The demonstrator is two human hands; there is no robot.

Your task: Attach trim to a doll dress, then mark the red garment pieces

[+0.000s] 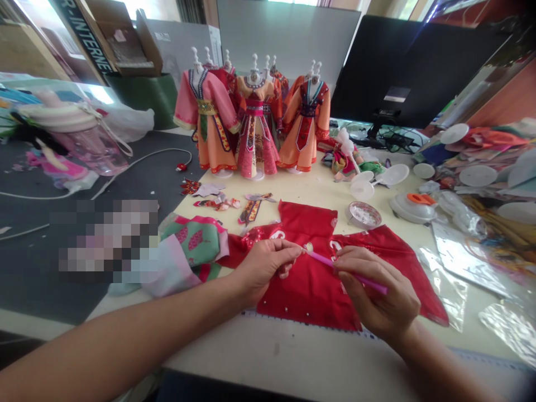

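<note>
Right grip: the right hand (372, 290) is closed around a pink stick (323, 258), tilted with its tip toward the other hand.
Left grip: the left hand (270, 268) has thumb and forefinger pinched together at the stick's tip; what sits between them is too small to tell.
Red cloth: the glossy red cloth (307, 296) lies spread flat beneath both hands, with a squared flap at the top, a flaring panel to the right, white motifs and small pale beads near the lower edge.
Bowl: just beyond the cloth, a small bowl (367, 226) holds pale little pieces.
Clear bag: a transparent bag (450, 285) lies right of the cloth.
Pink cup: a see-through lidded cup (100, 148) stands far left.
Cardboard box: an open box (151, 47) sits above a green container (142, 100).
Counter: the cream counter (268, 352) meets a dark grey surface (142, 162) at left.
Dress forms: small robed dress forms (257, 128) stand at the back.
Room: a black monitor (410, 72) stands behind, to the right.
</note>
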